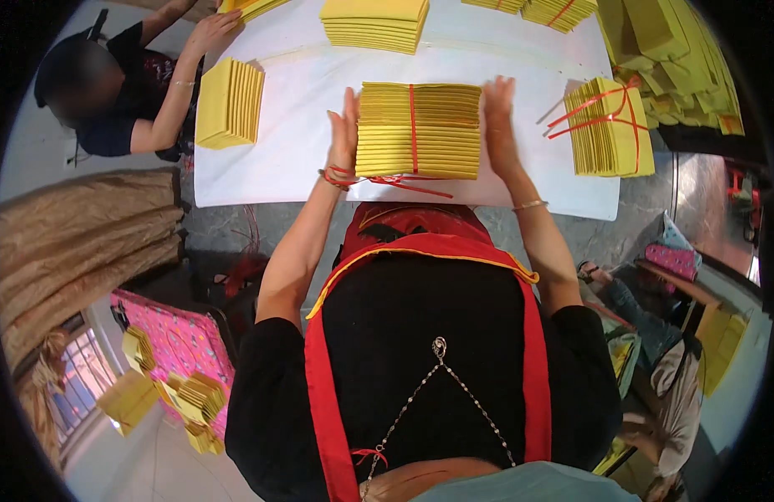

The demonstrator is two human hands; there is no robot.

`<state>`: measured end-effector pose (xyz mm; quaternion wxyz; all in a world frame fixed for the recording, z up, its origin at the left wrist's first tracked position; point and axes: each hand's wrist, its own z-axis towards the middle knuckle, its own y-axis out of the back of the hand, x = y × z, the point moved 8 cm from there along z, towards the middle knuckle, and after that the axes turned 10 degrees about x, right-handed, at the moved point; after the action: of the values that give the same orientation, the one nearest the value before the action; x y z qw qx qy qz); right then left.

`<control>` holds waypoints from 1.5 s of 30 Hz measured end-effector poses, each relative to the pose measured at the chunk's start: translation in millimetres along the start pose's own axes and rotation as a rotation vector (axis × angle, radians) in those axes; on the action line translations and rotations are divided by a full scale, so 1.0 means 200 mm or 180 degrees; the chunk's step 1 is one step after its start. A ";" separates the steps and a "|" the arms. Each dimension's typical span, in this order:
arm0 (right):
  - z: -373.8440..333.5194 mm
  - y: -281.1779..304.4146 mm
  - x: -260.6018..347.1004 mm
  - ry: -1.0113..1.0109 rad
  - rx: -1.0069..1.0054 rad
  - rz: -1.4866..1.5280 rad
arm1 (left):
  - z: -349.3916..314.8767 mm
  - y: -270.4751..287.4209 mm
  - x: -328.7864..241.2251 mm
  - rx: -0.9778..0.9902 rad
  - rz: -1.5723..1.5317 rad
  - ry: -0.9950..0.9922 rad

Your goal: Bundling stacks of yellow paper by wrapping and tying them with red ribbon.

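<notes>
Left hand (345, 134): flat, fingers straight and together, palm pressed against the left end of the yellow stack (419, 130). Red string (387, 181) loops at the wrist and trails along the table edge under the stack.

Right hand (497, 125): flat likewise, fingers extended, palm against the right end of the stack. Neither hand curls around anything; the stack is squeezed between the two palms.

Stack lies on the white table (303, 159), near its front edge, directly between the hands. A red band (413, 125) crosses its middle.

Tied bundle (609, 127) just right of the right hand. Loose pile (230, 104) to the left, beside another person's arm (174, 100).
</notes>
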<state>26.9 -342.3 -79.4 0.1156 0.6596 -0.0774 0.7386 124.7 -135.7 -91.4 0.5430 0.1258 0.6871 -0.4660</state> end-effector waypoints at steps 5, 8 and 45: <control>-0.01 -0.15 0.08 0.0100 -0.0246 0.1636 | 0.07 -0.11 0.00 0.0270 -0.0266 -0.0037; -0.02 -0.10 0.03 0.0124 -0.0223 0.0827 | 0.10 -0.07 -0.01 0.0431 -0.0061 0.0127; -0.49 0.10 0.00 -0.1423 -0.0853 0.3539 | 0.56 -0.54 0.12 0.1306 0.0160 0.2439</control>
<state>-72.8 -334.2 -89.4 -0.2241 0.6391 -0.5245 0.5159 113.3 -288.6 -55.0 0.2236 0.4116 0.7289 -0.4992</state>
